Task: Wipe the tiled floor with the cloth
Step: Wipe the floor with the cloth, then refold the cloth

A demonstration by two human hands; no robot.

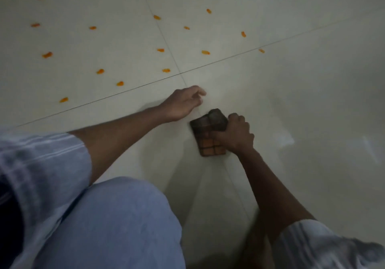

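A folded cloth (205, 131), dark with an orange checked pattern, lies flat on the pale tiled floor (291, 91) just right of centre. My right hand (235, 133) presses down on the cloth's right side and grips it. My left hand (183, 104) rests on the floor a little up and left of the cloth, fingers loosely curled, holding nothing. Several orange smears (100, 71) dot the tiles beyond the grout line across the upper left.
My knee in light blue trousers (116, 222) fills the lower middle, with a pale sleeve at the left edge. Dark grout lines (145, 84) cross near my left hand. A wet sheen shows on the tile at the right (285, 141).
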